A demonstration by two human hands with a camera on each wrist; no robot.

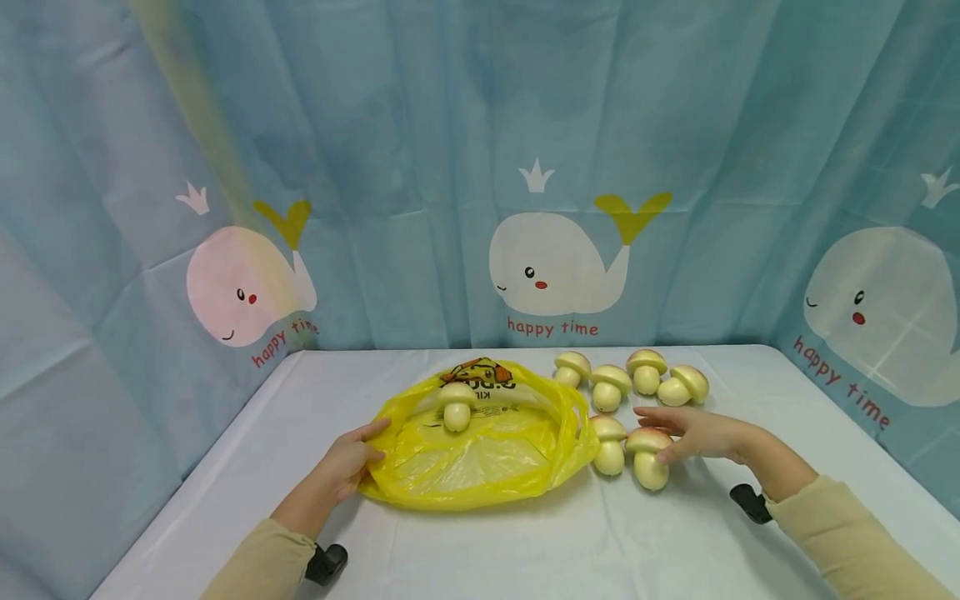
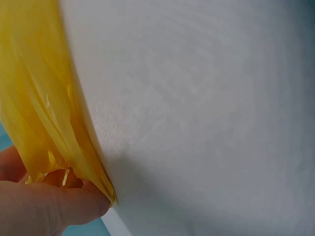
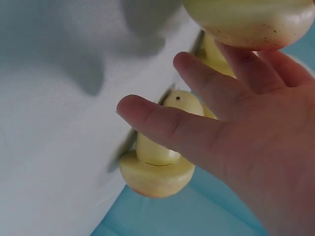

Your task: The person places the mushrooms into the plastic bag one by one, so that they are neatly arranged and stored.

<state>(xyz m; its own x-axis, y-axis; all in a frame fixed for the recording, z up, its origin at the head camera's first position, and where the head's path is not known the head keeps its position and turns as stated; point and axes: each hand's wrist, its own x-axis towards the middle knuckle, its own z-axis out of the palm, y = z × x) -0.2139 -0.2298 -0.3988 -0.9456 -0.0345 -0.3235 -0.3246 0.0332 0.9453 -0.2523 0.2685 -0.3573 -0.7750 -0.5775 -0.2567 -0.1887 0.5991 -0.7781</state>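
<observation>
Well, from the left, a pinkish whale (image 1: 243, 283) is printed on the blue curtain (image 1: 405, 125) behind the white bench (image 1: 225, 467). Nearer to me is my beige left sleeve (image 1: 258, 562), with a black device (image 1: 327, 564) beside it. My left grip (image 1: 348, 461) is closed, thumb and fingers pinching the left edge of the yellow plastic bag (image 1: 465, 477). That bag lies on the bench, its mouth spread wide towards me, and one toy mushroom (image 1: 456, 408) sits inside it, cap up, before the printed wall. Just right of the bag, four back mushrooms (image 1: 611, 387) form a loose group on the bench, the rightmost leaning over. In front of them stand two more: the left front mushroom (image 1: 610, 454), right beside the bag's handle, and the right front mushroom (image 1: 650, 471). Over that last one I have my right grip (image 1: 701, 435), well open, fingers and thumb apart and nothing held; whether my thumb touches the cap, I cannot tell. Farthest right comes my other sleeve (image 1: 840, 533).
</observation>
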